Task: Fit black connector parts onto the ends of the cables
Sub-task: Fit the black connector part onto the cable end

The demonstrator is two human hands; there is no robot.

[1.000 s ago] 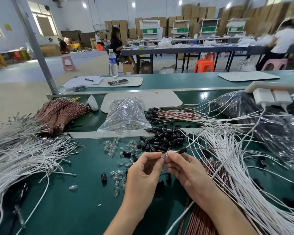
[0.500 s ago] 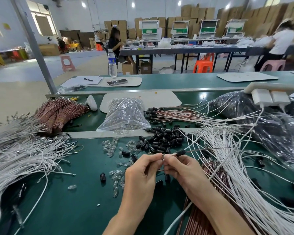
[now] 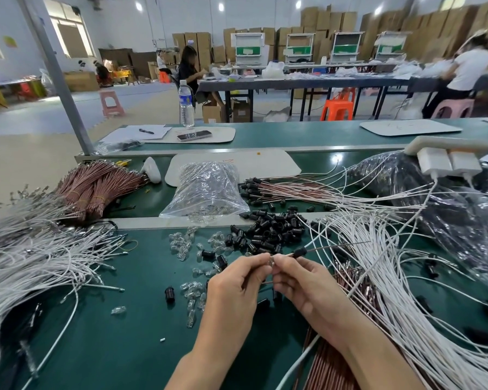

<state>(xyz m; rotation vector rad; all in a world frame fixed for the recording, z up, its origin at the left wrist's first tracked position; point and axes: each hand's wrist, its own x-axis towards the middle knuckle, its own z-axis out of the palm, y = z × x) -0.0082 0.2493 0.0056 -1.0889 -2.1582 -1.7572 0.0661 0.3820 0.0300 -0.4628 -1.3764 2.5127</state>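
Nearest the camera, the two forearms rise from the bottom edge over the dark green bench mat (image 3: 102,347), and the hands meet fingertip to fingertip. The left hand (image 3: 237,288) has thumb and forefinger curled in a pinch on a small glinting piece (image 3: 271,262), too small to tell whether it is a metal terminal or a clear bulb. The right hand (image 3: 302,285) pinches the thin grey cable (image 3: 335,245) at that same end. The task's part, a short black cylindrical connector (image 3: 299,252), is already threaded on this cable. It sits just beyond the right fingertips, up and to their right, apart from the pinched end. The cable's long axis runs from the pinch up and rightward, so the connector probably has to slide back down that line toward the left. The right hand is the nearer one to push it. Just behind the hands lie scattered clear glass bulbs (image 3: 181,244) and a heap of loose black connectors (image 3: 268,229). Masses of white cables spread to the left (image 3: 26,254) and right (image 3: 392,277). Farther back are a clear plastic bag (image 3: 206,190), tied bundles of brown cables (image 3: 96,187) and a row of brown cables already capped in black (image 3: 254,188).
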